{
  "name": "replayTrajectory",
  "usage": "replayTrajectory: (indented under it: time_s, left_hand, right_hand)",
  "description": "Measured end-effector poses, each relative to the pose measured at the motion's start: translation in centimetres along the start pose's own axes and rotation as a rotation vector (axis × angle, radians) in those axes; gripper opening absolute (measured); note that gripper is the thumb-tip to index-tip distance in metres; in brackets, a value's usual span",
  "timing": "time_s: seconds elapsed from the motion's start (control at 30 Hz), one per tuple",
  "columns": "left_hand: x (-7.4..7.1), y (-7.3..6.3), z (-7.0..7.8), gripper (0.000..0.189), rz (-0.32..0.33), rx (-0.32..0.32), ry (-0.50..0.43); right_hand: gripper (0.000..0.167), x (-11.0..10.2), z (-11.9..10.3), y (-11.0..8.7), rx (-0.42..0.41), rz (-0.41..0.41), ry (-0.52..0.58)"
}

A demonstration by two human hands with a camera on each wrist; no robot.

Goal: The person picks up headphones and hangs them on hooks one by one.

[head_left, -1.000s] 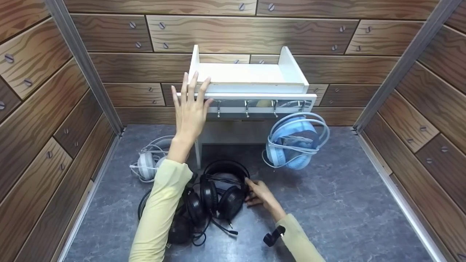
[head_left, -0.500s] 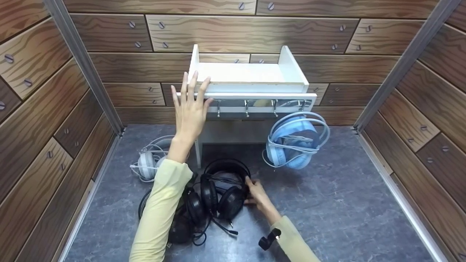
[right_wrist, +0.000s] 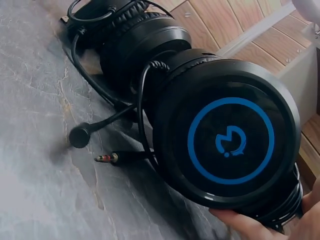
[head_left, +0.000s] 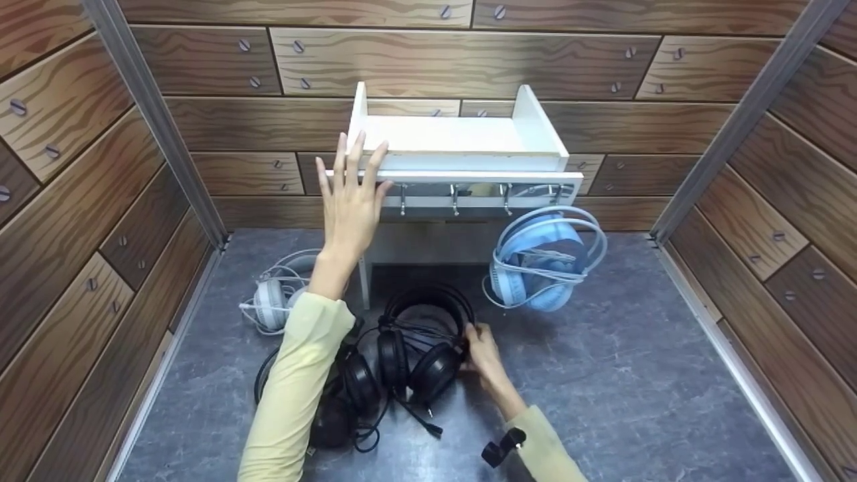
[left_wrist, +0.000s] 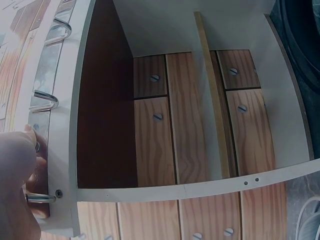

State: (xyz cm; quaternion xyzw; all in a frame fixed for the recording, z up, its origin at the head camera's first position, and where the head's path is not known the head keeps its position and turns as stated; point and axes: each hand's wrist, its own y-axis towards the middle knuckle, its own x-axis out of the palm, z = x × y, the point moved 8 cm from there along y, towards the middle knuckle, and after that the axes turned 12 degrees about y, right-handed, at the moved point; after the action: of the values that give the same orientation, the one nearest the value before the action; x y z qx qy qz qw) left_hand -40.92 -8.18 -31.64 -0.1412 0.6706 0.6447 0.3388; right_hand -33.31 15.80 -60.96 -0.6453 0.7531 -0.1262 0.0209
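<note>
My right hand (head_left: pixel 485 355) grips a black over-ear headset (head_left: pixel 435 371) by the side of its headband, just above the right ear cup. In the right wrist view, the headset's ear cup (right_wrist: pixel 235 85) bears a blue ring and logo, with a microphone boom and audio plug beside it. My left hand (head_left: pixel 351 214) rests with spread, straight fingers on the left end of a white hook rack (head_left: pixel 455 137). Below the rack's right end, at the last hook, hang light-blue headphones (head_left: pixel 549 294) with a wound cable. Parts of the right fingers are hidden behind the headset.
Other black headphones (head_left: pixel 331 425) lie partly under the left sleeve. White headphones (head_left: pixel 270 301) sit on the grey floor left of the rack. Several metal hooks (head_left: pixel 454 201) line the rack's front. Wood-patterned walls (head_left: pixel 469 63) stand behind and on both sides.
The right hand has closed on the black headset and shifted it slightly right and toward the rack, away from the other black headphones. The left hand stays in place.
</note>
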Motion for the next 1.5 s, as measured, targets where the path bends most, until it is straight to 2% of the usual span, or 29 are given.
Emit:
replayTrajectory:
  time_s: [0.07,0.27,0.37,0.67,0.93,1.17,1.3,1.5]
  left_hand:
    - [0.0,0.0,0.0,0.052,0.002,-0.002,0.006]
    - [0.0,0.0,0.0,0.052,0.011,-0.001,0.006]
    - [-0.1,-0.1,0.0,0.052,0.014,-0.002,0.01]
    - [-0.2,0.0,0.0,0.051,0.007,-0.003,0.008]
    - [-0.2,0.0,0.1,0.052,-0.011,-0.002,0.032]
    - [-0.1,0.1,0.1,0.052,-0.016,-0.008,0.015]
    - [-0.1,0.0,0.1,0.052,-0.01,-0.009,0.012]
    - [-0.1,0.0,0.1,0.052,-0.011,-0.009,0.006]
  right_hand:
    - [0.036,-0.3,-0.3,-0.1,-0.031,0.018,-0.025]
    - [0.034,-0.6,-2.6,-0.9,-0.235,0.092,-0.225]
    - [0.033,-0.4,-3.7,-1.6,-0.317,0.1,-0.279]
    - [0.036,0.5,-6.8,-3.8,-0.534,0.1,-0.322]
    - [0.033,0.5,-8.4,-4.9,-0.695,0.112,-0.371]
    - [0.03,0.3,-10.3,-6.3,-0.862,0.174,-0.392]
    - [0.03,0.0,-11.1,-6.8,-0.911,0.196,-0.38]
    - [0.03,-0.8,-11.9,-7.1,-0.902,0.208,-0.33]
